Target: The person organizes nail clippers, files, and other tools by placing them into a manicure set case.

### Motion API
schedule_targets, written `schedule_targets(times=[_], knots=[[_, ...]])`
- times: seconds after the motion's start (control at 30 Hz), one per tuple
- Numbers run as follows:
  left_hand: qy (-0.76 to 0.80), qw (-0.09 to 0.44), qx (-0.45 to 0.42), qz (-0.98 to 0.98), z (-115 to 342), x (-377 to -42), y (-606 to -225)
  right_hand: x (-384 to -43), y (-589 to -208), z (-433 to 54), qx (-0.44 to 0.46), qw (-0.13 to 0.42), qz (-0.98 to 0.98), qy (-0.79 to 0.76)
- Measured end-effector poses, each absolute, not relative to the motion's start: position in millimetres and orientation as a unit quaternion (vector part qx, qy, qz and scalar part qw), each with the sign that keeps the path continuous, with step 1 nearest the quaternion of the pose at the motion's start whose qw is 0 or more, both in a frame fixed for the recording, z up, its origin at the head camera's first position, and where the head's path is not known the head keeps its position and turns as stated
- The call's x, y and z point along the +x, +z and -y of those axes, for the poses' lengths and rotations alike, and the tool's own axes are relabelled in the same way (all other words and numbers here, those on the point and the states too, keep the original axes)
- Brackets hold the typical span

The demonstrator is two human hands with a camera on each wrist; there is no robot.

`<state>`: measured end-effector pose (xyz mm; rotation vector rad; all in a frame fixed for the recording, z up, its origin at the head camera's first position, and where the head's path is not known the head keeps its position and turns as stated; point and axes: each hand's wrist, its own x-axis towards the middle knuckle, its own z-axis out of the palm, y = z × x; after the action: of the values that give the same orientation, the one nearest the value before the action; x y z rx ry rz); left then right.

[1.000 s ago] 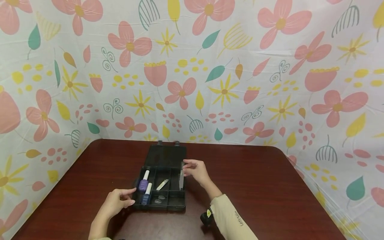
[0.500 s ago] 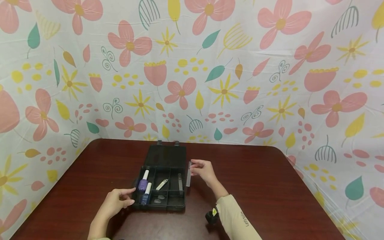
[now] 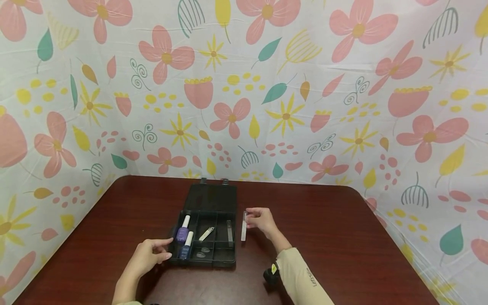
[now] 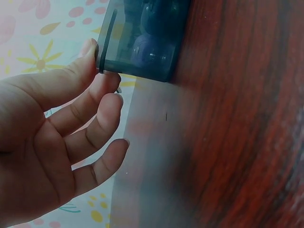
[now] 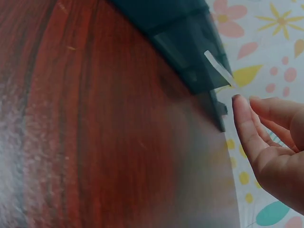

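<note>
A black compartment box (image 3: 224, 255) lies open on the table. My left hand (image 3: 146, 256) holds its left side; in the left wrist view the thumb and forefinger pinch the rim of the box (image 4: 118, 64). To the right of the box, my right hand (image 3: 263, 222) pinches a slim, clear nail file (image 3: 244, 231) by its far end. That nail file (image 5: 217, 66) sticks out past the fingertips in the right wrist view. Inside the box are a purple nail polish bottle (image 3: 182, 233), a blue one (image 3: 185, 249), nail clippers (image 3: 206, 234) and another clear strip (image 3: 229, 232).
Small clear oval pieces (image 3: 203, 253) lie in a front compartment. The box's lid (image 3: 211, 198) is folded back behind it. Brown tabletop (image 3: 324, 245) stretches to both sides, and a flowered cloth (image 3: 232, 140) hangs behind the table.
My right hand has moved right, from over the box's right compartment to beside the box, carrying the nail file, then slightly nearer. A similar strip stays in the compartment. My left hand keeps its place.
</note>
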<state>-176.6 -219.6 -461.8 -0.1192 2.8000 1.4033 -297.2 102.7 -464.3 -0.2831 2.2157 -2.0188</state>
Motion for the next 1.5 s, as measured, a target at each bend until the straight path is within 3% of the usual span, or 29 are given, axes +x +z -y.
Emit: schedule_targets(times=[1.5], knots=[[0.458, 0.008, -0.043, -0.888, 218.4, -175.8, -459.8, -299.2, -476.3, -87.1, -0.081, 0.103, -0.827, -0.546]])
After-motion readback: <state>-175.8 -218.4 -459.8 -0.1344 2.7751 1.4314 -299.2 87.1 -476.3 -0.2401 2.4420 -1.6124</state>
